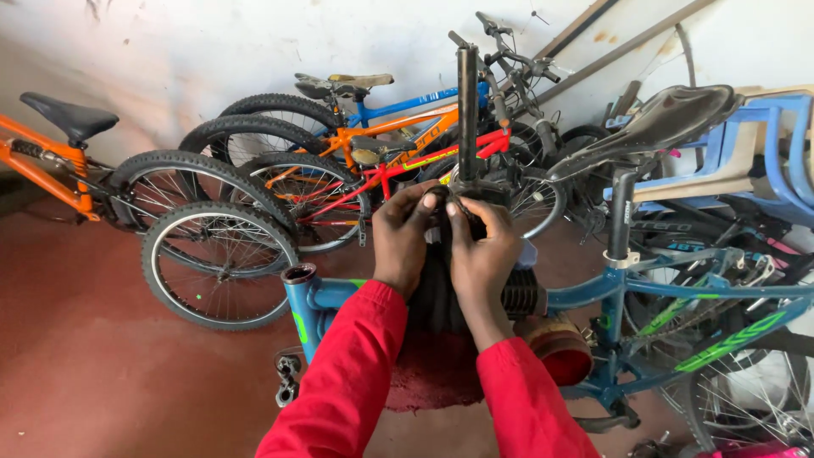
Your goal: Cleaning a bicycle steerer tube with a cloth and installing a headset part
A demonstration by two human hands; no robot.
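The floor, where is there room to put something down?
The red floor at lower left is bare, bordered by the loose wheel, the orange bike and the blue frame. The right is crowded with the blue-green bike and blue chairs. Both the left hand and right hand grip the black fork.

Soft, even daylight fills the room, bright on the white wall (170, 51) and flat on the red floor (76, 339), with only faint shadows under the bicycle wheels (219, 265). No harsh glare anywhere, and the hands (445, 246) at centre read sharp, dark against red sleeves (356, 373). Wide-angle bending shows toward the edges, where the blue frame (678, 293) and the right corner turn slightly soft.
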